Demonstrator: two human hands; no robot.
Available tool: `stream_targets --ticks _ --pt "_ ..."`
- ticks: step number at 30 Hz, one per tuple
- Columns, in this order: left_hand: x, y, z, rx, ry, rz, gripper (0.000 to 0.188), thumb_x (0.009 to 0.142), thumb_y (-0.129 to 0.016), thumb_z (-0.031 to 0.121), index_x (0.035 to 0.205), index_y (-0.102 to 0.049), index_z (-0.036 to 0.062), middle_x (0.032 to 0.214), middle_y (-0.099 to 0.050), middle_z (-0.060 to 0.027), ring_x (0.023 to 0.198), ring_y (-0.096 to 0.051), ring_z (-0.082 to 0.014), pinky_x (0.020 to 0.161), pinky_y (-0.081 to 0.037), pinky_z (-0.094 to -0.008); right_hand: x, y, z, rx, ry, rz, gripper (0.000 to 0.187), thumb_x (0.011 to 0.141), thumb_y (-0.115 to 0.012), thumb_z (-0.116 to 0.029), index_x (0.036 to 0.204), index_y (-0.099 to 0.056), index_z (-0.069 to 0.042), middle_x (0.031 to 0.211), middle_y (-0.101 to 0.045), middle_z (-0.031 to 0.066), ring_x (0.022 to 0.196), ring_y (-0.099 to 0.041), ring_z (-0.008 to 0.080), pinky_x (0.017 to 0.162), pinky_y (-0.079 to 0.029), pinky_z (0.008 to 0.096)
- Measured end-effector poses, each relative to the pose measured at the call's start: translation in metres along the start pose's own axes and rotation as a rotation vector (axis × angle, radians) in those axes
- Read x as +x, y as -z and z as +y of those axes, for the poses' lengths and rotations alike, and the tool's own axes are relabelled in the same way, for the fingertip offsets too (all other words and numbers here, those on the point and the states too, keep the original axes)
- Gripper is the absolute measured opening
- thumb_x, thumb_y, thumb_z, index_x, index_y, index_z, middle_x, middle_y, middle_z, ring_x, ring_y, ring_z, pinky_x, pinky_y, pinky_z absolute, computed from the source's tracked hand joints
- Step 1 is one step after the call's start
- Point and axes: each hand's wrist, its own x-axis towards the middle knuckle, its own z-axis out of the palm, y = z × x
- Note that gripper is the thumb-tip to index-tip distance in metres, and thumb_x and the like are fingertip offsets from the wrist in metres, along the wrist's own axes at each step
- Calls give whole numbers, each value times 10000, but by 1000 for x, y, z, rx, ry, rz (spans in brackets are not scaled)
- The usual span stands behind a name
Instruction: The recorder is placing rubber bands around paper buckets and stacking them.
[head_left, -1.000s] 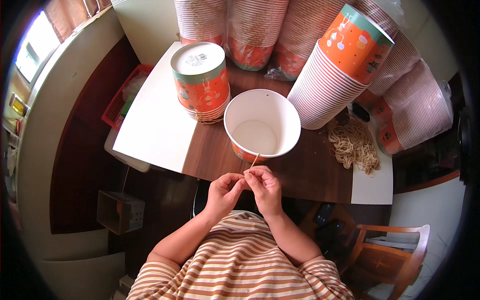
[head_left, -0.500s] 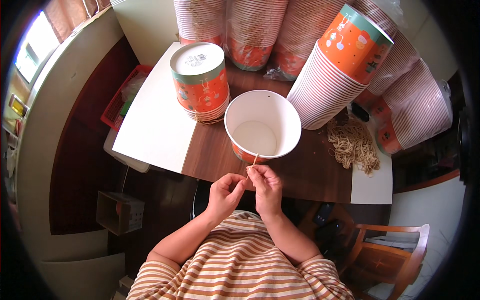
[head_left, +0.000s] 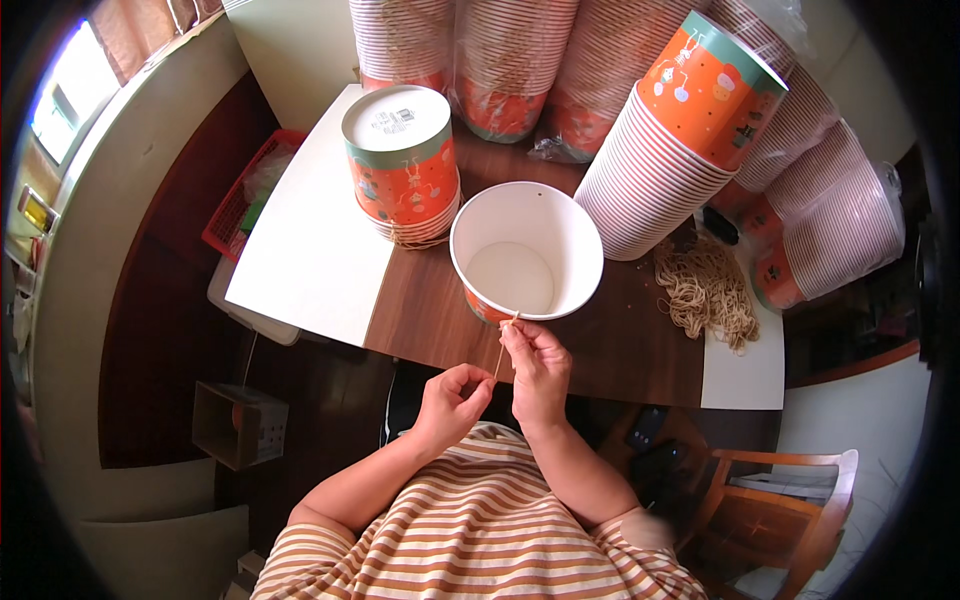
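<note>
While the left hand [head_left: 455,402] and right hand [head_left: 537,372] pinch a thin beige fibre cord [head_left: 501,353] above the front edge of the tabletop [head_left: 640,350], an upright white-lined orange paper bucket [head_left: 525,255] stands just beyond: cord probably limp, suiting fingertip grip; bucket light, dentable, best rim-held.

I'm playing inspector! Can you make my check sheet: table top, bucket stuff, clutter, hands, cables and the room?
Surface: brown wood-grain table, white at both ends.
Job's things: open paper bucket, upright; thin cord at its near rim.
Clutter: tangled cord pile; left bucket stack and right bucket stack, upside down; plastic-wrapped bucket stacks behind.
Hands: left hand pinches the cord low; right hand pinches it near the bucket.
Cables: nothing seen clearly.
Surroundings: wooden chair right, red basket and cardboard box left.
</note>
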Motion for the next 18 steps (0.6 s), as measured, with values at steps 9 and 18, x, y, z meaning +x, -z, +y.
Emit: stream_targets --ticks 9,18 --pt "1 1 -4 21 -6 -11 89 854 -617 60 818 -609 -21 628 -545 35 570 -444 -16 495 -364 -189 3 -8 -1 15 77 64 104 866 -635 -86 913 -650 5 812 -626 -1 726 -525 49 675 -429 190" --pt "-2 0 -5 -9 17 -44 97 868 -611 70 835 -611 -22 620 -538 43 566 -437 -12 487 -350 -187 8 -6 -3 -171 124 104 138 875 -633 -114 863 -638 23 744 -598 -11 680 -496 34 637 -417 190"
